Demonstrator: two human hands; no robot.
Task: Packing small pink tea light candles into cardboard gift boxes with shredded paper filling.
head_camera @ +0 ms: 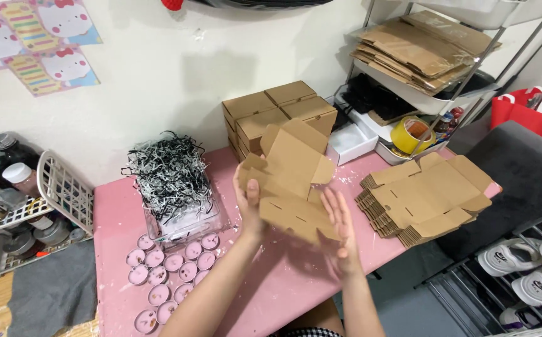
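A flat, die-cut brown cardboard box blank (292, 175) is held up over the pink table (115, 206). My left hand (249, 209) grips its left edge with the thumb on the front. On the lower right edge rests my right hand (341, 231), fingers stretched along the flap. Partly folded, the blank has flaps sticking up and out. Just to the right lies a stack of flat cardboard blanks (424, 196). Folded cardboard boxes (277, 112) are stacked behind, against the wall.
A clear tub of black and white shredded paper (172, 181) stands left of my hands, with several pink tealight candles (171, 268) in front. A white wire basket (65, 190) of jars sits far left. Shelves at right hold a yellow tape roll (410, 134), flat cardboard and shoes.
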